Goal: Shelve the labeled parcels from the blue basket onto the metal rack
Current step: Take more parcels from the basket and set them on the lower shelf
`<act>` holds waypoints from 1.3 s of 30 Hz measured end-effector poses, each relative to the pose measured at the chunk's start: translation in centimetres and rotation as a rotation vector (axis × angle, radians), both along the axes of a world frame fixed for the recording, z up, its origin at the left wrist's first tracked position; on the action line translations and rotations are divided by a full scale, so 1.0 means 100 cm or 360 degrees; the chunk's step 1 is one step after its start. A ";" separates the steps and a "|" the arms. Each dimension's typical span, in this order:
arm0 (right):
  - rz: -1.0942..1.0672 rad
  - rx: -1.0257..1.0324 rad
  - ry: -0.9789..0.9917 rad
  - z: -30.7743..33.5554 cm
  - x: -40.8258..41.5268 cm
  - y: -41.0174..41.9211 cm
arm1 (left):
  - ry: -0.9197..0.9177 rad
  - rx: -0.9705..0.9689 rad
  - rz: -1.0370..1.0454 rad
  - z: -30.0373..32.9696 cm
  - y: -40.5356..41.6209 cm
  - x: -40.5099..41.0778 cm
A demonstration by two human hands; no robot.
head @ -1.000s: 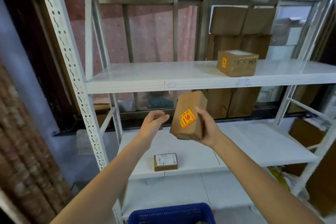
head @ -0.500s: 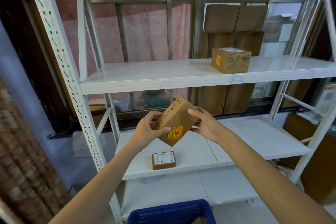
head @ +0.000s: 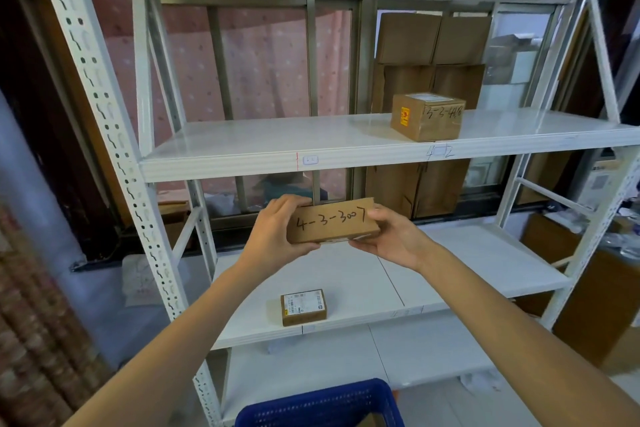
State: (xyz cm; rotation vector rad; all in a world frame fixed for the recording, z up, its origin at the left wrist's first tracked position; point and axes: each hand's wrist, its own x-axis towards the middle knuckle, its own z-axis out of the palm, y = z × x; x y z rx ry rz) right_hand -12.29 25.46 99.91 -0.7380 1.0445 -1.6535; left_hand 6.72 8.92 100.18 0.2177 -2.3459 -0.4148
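I hold a brown cardboard parcel (head: 332, 220) marked "4-3-3007" level in front of the white metal rack (head: 221, 163), between its two middle shelves. My left hand (head: 277, 229) grips its left end and my right hand (head: 391, 236) grips its right end. A larger brown parcel (head: 427, 116) with handwriting and an orange sticker sits on the upper shelf to the right. A small flat parcel (head: 303, 307) with a white label lies on the lower shelf near its front edge. The blue basket (head: 318, 404) shows at the bottom edge, its contents mostly hidden.
Stacked brown cartons (head: 433, 45) stand behind the rack by a window with a pink curtain (head: 266, 62). More boxes and clutter fill the right side (head: 595, 288). A perforated rack post (head: 114, 156) runs down the left.
The parcel went from tilted in my right hand alone to held level by both hands, turned so its handwritten side faces me. The view shifted slightly closer.
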 end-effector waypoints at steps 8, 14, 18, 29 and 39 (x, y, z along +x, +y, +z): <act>-0.0146 0.0131 0.0322 -0.003 -0.001 0.009 | 0.0009 -0.0022 -0.0013 -0.003 -0.009 0.001; -0.0360 0.0186 0.0359 -0.004 0.003 0.014 | 0.0014 -0.0017 -0.0089 -0.002 0.001 0.001; -0.0397 0.0213 0.0348 -0.009 0.007 0.020 | -0.0117 0.0486 -0.0190 -0.007 0.004 0.006; -0.0365 0.0244 0.0377 -0.025 0.000 0.048 | -0.0322 0.1630 -0.0479 -0.027 0.007 -0.004; -0.0434 0.0292 0.0396 -0.031 -0.092 0.098 | -0.0344 0.1588 -0.0513 -0.032 0.043 -0.099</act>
